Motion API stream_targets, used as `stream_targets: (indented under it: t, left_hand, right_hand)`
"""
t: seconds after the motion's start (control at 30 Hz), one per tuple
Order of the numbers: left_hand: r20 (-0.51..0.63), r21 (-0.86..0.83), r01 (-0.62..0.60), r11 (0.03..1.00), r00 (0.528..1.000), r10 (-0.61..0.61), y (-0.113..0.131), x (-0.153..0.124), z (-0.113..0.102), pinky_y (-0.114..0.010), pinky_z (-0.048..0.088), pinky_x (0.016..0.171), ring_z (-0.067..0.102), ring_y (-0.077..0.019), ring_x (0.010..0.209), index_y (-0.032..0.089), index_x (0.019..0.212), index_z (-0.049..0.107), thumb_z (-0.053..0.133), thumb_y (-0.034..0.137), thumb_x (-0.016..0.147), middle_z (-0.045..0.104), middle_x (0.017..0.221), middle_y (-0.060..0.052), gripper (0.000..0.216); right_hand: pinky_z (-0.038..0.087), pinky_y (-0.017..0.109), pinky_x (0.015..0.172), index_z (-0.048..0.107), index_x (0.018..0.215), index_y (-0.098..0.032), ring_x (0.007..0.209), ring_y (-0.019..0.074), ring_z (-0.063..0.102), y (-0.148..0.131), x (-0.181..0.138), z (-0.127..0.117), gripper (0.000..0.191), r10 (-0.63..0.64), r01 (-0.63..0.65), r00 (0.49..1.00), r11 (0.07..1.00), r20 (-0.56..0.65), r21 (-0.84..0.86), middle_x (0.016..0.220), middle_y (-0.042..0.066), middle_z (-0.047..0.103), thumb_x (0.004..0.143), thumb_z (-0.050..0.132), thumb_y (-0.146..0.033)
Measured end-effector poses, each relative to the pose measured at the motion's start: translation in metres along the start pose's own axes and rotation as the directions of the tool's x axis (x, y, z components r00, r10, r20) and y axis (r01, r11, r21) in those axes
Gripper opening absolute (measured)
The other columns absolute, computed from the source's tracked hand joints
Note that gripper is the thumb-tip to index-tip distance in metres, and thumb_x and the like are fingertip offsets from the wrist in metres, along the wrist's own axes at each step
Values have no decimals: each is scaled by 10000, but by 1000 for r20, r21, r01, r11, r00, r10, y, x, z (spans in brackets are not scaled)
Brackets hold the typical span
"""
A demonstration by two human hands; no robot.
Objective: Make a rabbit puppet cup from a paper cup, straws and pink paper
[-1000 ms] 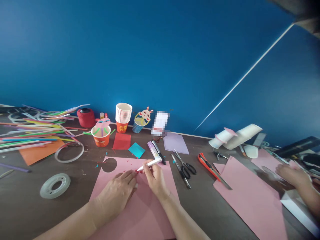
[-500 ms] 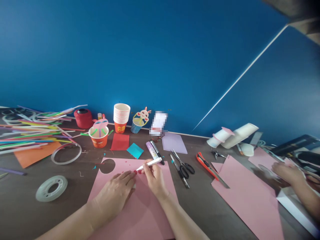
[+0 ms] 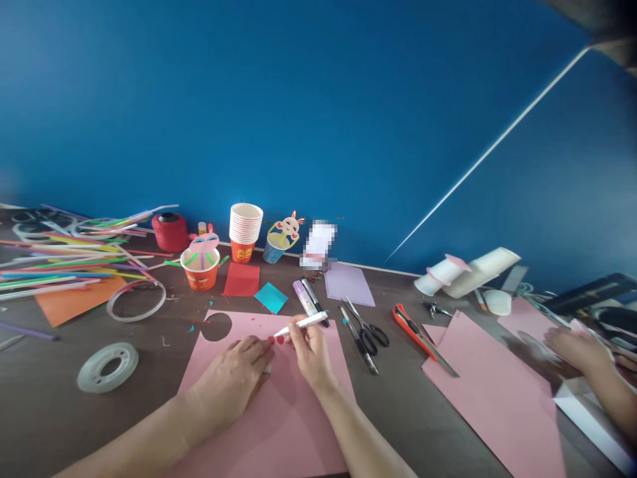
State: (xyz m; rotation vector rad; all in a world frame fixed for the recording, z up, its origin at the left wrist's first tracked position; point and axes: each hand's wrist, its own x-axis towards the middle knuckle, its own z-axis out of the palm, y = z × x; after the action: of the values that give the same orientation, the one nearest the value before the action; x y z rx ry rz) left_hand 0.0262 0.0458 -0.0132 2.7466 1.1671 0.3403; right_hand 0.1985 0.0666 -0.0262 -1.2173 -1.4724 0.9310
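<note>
My right hand (image 3: 313, 355) is closed round a white pen (image 3: 301, 324), which slants so that its tip points down and left. Small red pieces (image 3: 279, 339) lie right by that tip. My left hand (image 3: 237, 375) rests on a pink sheet (image 3: 298, 425), its bent fingers together and their tips at the red pieces. A bit of something white shows under its edge; the rest is hidden. The sheet has a round cut-out near its far left corner. Beyond it lie a lilac pen (image 3: 304, 297) and a black pen (image 3: 311, 293).
Scissors (image 3: 367, 332), a dark knife-like tool (image 3: 359, 340) and an orange cutter (image 3: 413, 326) lie rightward. A co-worker's hand (image 3: 577, 348) is at far right. Clear tape (image 3: 108, 368), straws (image 3: 60, 272), a decorated cup (image 3: 200, 271) and stacked cups (image 3: 245, 229) stand left and behind.
The whole view has shifted slightly, with things at the left appearing a little further right. My hands keep nearly the same pose, pen tip still by the red pieces.
</note>
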Motion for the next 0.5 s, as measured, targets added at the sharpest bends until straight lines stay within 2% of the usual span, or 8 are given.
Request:
stream_targets:
  t: [0.5]
  left_hand:
    - [2,-26,-1,1000,1000,1,-2,1,3,-393,406,854,479,-234,1004,179,1165,502,360,201,870,556,1138,-86,328]
  right_hand:
    - [472,222,591,523,869,-175,629,135,590,1,0,0,170,28,-29,999,999,21,46,640,3,578,869,453,-331]
